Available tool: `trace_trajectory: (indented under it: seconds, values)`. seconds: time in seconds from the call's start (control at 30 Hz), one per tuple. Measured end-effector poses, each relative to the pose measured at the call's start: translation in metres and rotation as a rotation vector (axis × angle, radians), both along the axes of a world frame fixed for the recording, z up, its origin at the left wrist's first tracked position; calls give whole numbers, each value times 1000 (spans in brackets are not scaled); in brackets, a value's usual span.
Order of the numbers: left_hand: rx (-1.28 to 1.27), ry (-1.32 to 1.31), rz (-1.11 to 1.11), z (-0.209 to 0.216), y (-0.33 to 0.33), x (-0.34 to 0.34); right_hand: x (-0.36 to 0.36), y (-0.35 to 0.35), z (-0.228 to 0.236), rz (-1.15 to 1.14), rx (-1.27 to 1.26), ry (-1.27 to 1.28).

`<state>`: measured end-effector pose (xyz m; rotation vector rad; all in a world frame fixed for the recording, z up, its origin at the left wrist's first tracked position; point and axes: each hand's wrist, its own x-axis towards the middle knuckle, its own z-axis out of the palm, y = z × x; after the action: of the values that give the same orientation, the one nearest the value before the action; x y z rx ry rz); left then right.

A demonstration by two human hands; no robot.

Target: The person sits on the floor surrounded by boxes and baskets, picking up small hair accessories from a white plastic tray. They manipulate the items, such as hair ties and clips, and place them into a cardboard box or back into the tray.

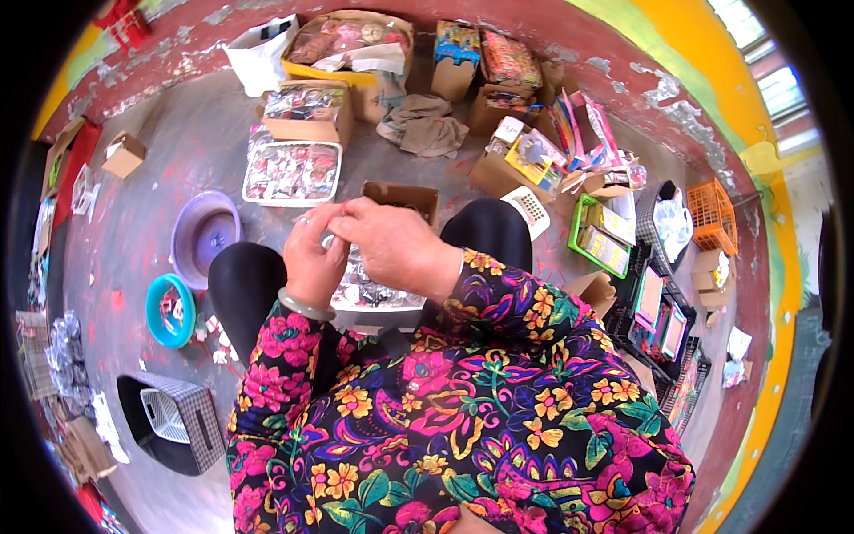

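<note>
My left hand (pixel 313 262) and my right hand (pixel 398 251) meet above my lap with their fingertips pinched together. A tiny bit of red shows at the fingertips, but what they hold is too small to make out. Both hands are closed. Below them, between my knees, stands a white tray (pixel 389 319) heaped with small shiny packets (pixel 363 289), partly hidden by my hands and sleeves. Just beyond the hands, a brown cardboard box (pixel 402 193) shows behind my fingers.
Ahead sits a white basket (pixel 294 198) of small packets, beside an open carton (pixel 307 129). To the left are a purple basin (pixel 189 233), a teal basin (pixel 161 331) and a checked bin (pixel 191 418). A green basket (pixel 583 222) and black crates (pixel 642 343) line the right.
</note>
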<state>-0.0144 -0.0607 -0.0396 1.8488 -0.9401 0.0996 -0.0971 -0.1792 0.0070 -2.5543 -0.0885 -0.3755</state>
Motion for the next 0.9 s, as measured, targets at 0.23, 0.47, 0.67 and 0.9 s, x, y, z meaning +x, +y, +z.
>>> trace_trajectory:
  seconds: [0.23,0.47,0.67,0.9]
  values:
    - [-55,179,-29,-12,-1,4,-4,-6,2,17,53,-12]
    - [-357,874,-133,-24,5,9,-19,-37,7,-65,144,-254]
    - [-514,1201,-121,-9,10,12,-30,-166,-91,-629,324,10]
    - [-507,1276,-87,-19,15,13,-34,-203,-259,-866,184,612]
